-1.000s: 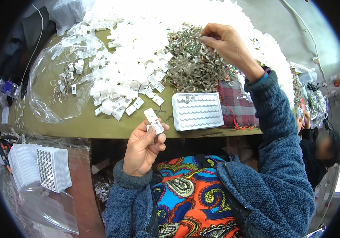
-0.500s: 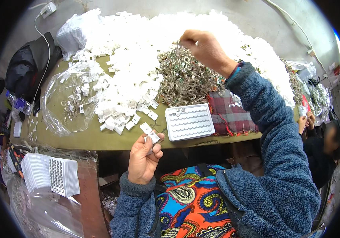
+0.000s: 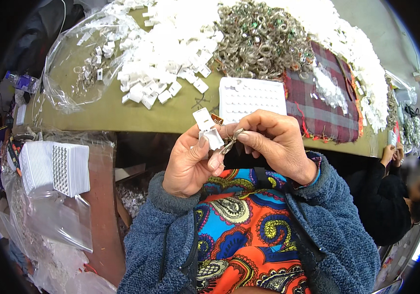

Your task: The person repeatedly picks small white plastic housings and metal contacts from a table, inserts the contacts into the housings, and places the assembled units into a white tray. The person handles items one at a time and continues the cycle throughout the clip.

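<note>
My left hand (image 3: 184, 164) holds a small white plastic box (image 3: 212, 136), its hinged lid raised, between thumb and fingers. Close against it, my right hand (image 3: 282, 146) pinches a small cluster of silvery metal rings (image 3: 230, 143); how many, I cannot tell. Both hands are just off the table's near edge, above my lap. Beyond them, a white tray (image 3: 251, 100) with scalloped rows lies on the table. Behind the tray rises a heap of metal rings (image 3: 261, 41) with green and red glints. White boxes like the held one (image 3: 161, 81) lie piled left of it.
A plaid cloth (image 3: 325, 98) bearing small clear pieces lies right of the tray. A clear plastic bag (image 3: 80, 98) spreads over the olive tabletop (image 3: 107, 120) at left. Stacked white trays (image 3: 56, 166) stand at lower left. At far right, another person's hands (image 3: 393, 156) hold something white.
My right hand has come back from the ring heap to my left hand, carrying rings. The white box stays in my left hand. The view has tilted down.
</note>
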Demonstrator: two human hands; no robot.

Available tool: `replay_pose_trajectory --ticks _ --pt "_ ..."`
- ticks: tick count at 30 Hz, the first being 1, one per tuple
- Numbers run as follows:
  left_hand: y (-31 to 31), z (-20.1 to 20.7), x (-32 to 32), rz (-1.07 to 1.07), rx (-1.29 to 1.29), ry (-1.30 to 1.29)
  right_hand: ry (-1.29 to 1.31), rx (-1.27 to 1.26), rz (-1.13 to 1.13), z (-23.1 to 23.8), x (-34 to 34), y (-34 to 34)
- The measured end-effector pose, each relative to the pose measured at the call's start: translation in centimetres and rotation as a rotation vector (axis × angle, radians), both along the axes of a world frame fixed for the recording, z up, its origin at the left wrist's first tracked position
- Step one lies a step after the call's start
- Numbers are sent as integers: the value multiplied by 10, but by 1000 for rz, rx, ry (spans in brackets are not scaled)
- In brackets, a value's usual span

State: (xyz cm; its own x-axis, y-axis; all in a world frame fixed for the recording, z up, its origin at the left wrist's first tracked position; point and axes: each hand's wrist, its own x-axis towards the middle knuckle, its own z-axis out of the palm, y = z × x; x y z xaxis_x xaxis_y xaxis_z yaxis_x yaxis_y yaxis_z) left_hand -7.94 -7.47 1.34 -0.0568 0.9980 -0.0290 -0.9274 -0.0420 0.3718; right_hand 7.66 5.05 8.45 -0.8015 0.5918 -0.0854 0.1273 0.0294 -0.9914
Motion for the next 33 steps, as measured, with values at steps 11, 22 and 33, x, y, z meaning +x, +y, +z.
replay_pose_trajectory --ticks 11,22,33 --pt "-5 -3 5 27 116 147 82 60 64 -10 14 8" --pt "-7 3 9 0 27 371 332 -469 79 -27 1 -7" --pt "0 -7 14 225 -65 274 238 -354 -27 -23 -5 -20"
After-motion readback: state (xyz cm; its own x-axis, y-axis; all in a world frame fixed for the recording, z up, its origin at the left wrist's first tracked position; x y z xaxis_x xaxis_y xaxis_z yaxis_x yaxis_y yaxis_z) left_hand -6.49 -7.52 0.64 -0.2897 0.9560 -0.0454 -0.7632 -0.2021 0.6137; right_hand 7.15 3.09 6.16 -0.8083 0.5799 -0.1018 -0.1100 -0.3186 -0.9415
